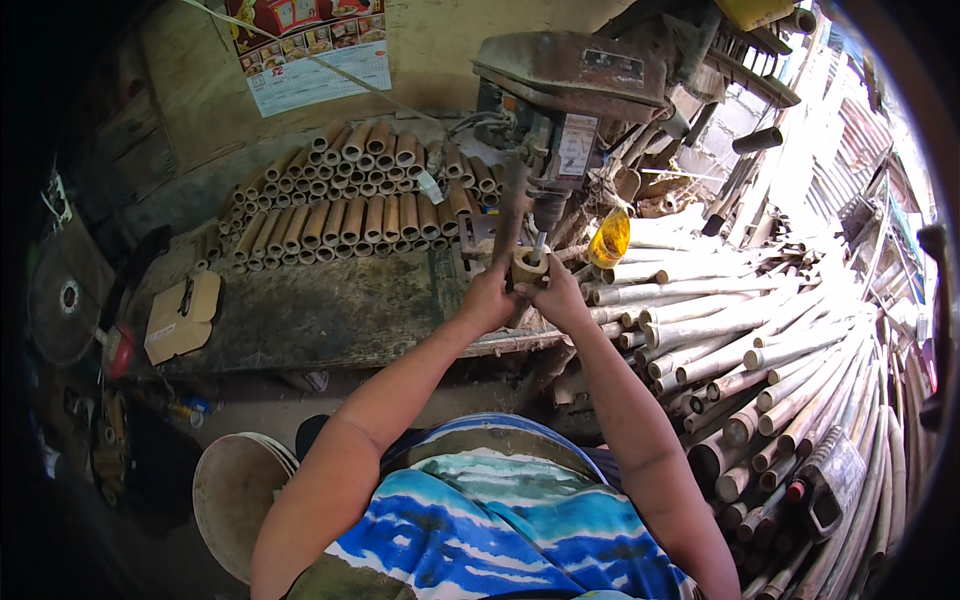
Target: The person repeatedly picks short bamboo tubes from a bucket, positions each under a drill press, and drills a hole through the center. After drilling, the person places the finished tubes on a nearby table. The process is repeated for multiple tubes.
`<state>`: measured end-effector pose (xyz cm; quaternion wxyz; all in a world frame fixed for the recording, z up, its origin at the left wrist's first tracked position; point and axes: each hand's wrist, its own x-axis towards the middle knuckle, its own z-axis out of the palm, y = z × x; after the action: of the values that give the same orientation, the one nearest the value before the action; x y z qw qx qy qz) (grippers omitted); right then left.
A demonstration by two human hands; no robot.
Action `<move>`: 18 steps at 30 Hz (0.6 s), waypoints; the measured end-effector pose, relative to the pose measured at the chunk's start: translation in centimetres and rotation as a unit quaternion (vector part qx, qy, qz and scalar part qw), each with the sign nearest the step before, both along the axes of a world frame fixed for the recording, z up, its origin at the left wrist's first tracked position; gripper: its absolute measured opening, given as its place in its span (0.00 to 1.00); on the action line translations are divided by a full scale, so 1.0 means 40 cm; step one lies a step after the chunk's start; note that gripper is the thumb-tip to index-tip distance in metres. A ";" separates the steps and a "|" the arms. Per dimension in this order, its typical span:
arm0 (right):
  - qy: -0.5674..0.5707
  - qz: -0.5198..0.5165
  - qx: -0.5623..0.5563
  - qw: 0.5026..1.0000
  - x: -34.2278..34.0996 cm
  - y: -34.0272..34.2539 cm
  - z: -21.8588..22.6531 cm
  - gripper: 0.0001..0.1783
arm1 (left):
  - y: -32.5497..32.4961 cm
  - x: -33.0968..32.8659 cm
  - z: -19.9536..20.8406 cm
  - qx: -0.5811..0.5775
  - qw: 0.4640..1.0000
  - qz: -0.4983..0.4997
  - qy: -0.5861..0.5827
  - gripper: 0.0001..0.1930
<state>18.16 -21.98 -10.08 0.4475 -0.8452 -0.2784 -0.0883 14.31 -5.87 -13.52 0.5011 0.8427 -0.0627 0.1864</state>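
Both my hands grip a short bamboo tube beneath the drill press. My left hand wraps the tube's left side, and my right hand closes round its right side. A pale, shiny bit hangs from the chuck and reaches the tube's open upper end. How deep the bit sits inside, I cannot tell. A dark upright post stands just beyond my left hand. The tube's lower part is mostly hidden by my fingers.
Cut bamboo tubes are stacked along the back of the wooden bench. A flattened cardboard piece lies at its left end. Long bamboo poles heap up on the right, below a yellow container. A round bucket stands lower left.
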 end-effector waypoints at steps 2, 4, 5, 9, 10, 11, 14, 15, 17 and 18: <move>-0.013 0.012 0.007 1.000 -0.002 0.002 0.007 0.39 | 0.000 -0.011 0.002 0.016 1.000 0.014 -0.009 0.34; -0.014 0.017 0.011 1.000 0.004 0.000 0.008 0.40 | -0.003 -0.013 0.012 0.016 0.999 0.018 -0.024 0.34; -0.019 0.023 0.015 0.999 0.009 -0.001 0.007 0.41 | -0.004 -0.011 0.018 0.008 0.999 0.016 -0.033 0.33; -0.029 0.005 -0.023 0.999 0.018 -0.002 -0.003 0.41 | -0.005 -0.015 0.023 0.021 0.999 0.028 -0.001 0.33; -0.037 -0.002 -0.032 0.999 0.016 -0.001 -0.005 0.40 | -0.004 -0.016 0.020 0.018 0.999 0.025 0.034 0.33; -0.016 -0.003 -0.045 0.999 0.014 0.000 -0.006 0.39 | -0.004 -0.019 0.015 0.012 0.999 0.022 0.047 0.33; 0.016 -0.003 -0.044 0.999 0.008 0.001 -0.001 0.38 | -0.005 -0.013 0.007 0.016 1.000 0.023 0.003 0.33; 0.016 0.002 -0.033 0.999 0.008 0.000 0.002 0.38 | -0.004 -0.012 0.006 0.017 0.999 0.024 -0.014 0.33; 0.027 0.011 -0.011 1.000 0.012 -0.002 0.005 0.39 | -0.003 -0.008 0.012 0.011 0.999 0.019 -0.033 0.32; 0.032 0.006 -0.014 0.999 0.014 -0.002 0.002 0.39 | -0.002 -0.010 0.017 0.004 0.999 0.014 -0.034 0.32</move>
<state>18.70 -22.04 -9.99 0.4448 -0.8522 -0.2702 -0.0541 13.93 -5.95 -12.85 0.4925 0.8389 -0.0687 0.2212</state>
